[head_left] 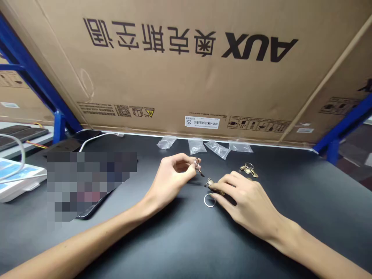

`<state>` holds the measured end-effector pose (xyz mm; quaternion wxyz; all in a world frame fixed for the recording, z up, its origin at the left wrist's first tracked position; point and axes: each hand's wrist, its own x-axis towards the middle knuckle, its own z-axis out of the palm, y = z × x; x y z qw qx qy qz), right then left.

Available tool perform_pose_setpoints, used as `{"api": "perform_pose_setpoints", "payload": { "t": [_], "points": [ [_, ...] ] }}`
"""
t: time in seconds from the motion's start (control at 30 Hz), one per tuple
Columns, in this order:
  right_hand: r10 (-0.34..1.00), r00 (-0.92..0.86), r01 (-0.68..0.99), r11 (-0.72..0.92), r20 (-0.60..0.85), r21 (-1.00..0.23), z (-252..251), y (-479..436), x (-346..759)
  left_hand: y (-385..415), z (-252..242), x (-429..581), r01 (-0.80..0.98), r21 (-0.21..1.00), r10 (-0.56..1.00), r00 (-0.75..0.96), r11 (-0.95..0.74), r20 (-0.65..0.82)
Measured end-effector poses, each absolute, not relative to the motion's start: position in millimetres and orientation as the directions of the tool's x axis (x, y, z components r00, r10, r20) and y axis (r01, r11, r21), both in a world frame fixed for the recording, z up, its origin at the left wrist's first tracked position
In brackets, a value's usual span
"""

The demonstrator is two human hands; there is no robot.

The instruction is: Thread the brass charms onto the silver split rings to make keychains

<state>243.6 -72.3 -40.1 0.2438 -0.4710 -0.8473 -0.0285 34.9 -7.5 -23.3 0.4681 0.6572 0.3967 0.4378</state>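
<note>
Left hand (171, 174) is pinching a small split ring (197, 164) while right hand (244, 199) is clasping a brass charm (215, 185) just beside a loose metal ring (209, 200)

The black desk (308, 209) is carrying four small clear plastic bags (197, 145) lying in a loose row along its back edge. A brass charm on a key ring (249, 169) is sitting just in front of them, and a loose silver split ring (209, 200) is lying nearer the middle. Further left, a white cable (95, 140) is trailing beside a pixelated dark flat slab (90, 186) and a white-and-blue box (20, 180).
</note>
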Motion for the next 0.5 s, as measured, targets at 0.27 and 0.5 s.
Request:
{"api": "perform_pose_setpoints", "payload": {
  "t": [0.27, 0.5],
  "points": [
    [0.813, -0.449, 0.839, 0.527, 0.372, -0.139, -41, -71, 245, -11, -25, 36, 0.036, 0.984, 0.935, 0.319, -0.175, 0.155],
    [0.859, -0.367, 0.866, 0.456, 0.358, -0.205, -39, -63, 250, -12, -24, 35, 0.027, 0.988, 0.932, 0.337, -0.153, 0.135]
  ]
}}
